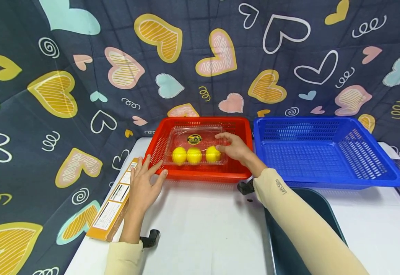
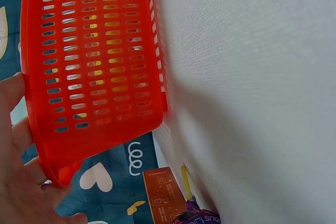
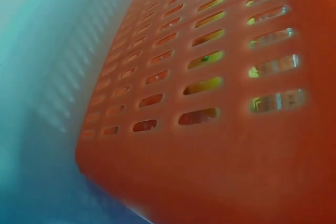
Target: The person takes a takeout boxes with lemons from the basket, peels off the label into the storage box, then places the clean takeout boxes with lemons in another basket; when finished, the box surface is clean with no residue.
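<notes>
Clear plastic box (image 1: pixel 182 135) lies inside the red basket (image 1: pixel 200 175) on the white counter (image 1: pixel 203 229), three yellow fruits (image 1: pixel 194 156) visible along its near side. Left hand (image 1: pixel 145 189): grip apart, fingers spread at the basket's near-left corner; right hand (image 1: pixel 236 148): grip apart, thumb and fingers over the box's right end, contact unclear. Blue basket (image 1: pixel 300 160) just to the right.

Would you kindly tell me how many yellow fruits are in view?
3, all in the clear plastic box within the red basket: left fruit, middle fruit, right fruit by the right hand. Others may be hidden.
</notes>
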A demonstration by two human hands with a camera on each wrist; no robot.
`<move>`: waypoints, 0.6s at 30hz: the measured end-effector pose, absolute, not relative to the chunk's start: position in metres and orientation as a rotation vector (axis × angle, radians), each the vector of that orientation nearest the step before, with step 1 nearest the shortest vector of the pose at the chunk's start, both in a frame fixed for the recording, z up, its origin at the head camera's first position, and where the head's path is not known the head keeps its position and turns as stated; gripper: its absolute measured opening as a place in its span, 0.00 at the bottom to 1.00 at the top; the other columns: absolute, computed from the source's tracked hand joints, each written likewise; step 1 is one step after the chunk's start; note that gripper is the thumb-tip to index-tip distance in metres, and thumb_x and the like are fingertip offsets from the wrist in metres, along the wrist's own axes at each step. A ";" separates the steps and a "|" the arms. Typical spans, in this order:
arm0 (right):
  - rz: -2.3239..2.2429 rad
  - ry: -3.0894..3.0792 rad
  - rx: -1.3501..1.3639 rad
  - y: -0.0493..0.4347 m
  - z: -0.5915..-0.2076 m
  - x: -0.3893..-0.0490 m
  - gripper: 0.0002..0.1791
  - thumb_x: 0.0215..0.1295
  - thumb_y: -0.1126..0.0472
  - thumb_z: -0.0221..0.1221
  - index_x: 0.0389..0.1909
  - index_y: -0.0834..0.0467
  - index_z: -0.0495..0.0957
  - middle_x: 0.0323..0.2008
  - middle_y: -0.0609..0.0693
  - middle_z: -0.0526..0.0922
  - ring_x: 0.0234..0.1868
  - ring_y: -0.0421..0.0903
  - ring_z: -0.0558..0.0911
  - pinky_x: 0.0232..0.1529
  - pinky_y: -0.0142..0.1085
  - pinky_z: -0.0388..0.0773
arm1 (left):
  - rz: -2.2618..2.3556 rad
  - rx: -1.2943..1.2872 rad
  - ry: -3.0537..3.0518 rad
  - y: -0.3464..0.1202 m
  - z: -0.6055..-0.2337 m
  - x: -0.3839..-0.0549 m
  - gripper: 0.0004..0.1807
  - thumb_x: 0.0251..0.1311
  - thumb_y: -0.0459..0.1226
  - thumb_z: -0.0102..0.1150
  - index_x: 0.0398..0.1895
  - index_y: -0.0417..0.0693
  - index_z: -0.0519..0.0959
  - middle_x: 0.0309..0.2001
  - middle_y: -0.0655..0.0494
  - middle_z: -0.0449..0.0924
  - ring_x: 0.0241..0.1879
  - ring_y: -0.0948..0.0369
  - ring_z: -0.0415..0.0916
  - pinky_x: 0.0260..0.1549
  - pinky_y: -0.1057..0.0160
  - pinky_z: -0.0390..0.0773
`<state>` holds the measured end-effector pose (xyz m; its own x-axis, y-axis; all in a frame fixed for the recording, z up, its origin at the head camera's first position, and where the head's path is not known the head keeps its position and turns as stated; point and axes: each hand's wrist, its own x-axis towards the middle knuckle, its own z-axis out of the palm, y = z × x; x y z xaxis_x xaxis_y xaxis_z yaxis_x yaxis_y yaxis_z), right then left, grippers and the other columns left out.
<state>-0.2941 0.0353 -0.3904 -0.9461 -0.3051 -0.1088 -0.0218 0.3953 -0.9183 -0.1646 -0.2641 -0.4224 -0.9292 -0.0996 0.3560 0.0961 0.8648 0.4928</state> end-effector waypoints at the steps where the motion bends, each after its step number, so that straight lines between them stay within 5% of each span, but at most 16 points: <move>1: -1.568 2.386 -0.279 0.035 -0.390 -0.294 0.26 0.72 0.63 0.59 0.70 0.58 0.71 0.71 0.61 0.68 0.68 0.61 0.68 0.66 0.54 0.74 | -0.731 0.005 -2.664 -0.264 -0.422 -0.164 0.26 0.69 0.52 0.58 0.65 0.51 0.80 0.77 0.40 0.62 0.81 0.41 0.46 0.76 0.31 0.39; 9: -1.587 2.323 -0.248 0.035 -0.392 -0.294 0.27 0.71 0.62 0.60 0.70 0.57 0.71 0.68 0.60 0.70 0.53 0.55 0.78 0.55 0.44 0.82 | -0.721 0.010 -2.677 -0.262 -0.422 -0.165 0.27 0.69 0.53 0.57 0.65 0.51 0.80 0.77 0.40 0.62 0.81 0.40 0.46 0.76 0.31 0.41; 18: -1.671 2.250 -0.221 0.035 -0.392 -0.298 0.22 0.73 0.61 0.59 0.65 0.59 0.73 0.56 0.60 0.79 0.38 0.50 0.79 0.35 0.34 0.81 | -0.722 0.032 -2.660 -0.261 -0.422 -0.168 0.26 0.70 0.53 0.56 0.64 0.50 0.81 0.76 0.41 0.63 0.81 0.40 0.47 0.76 0.31 0.42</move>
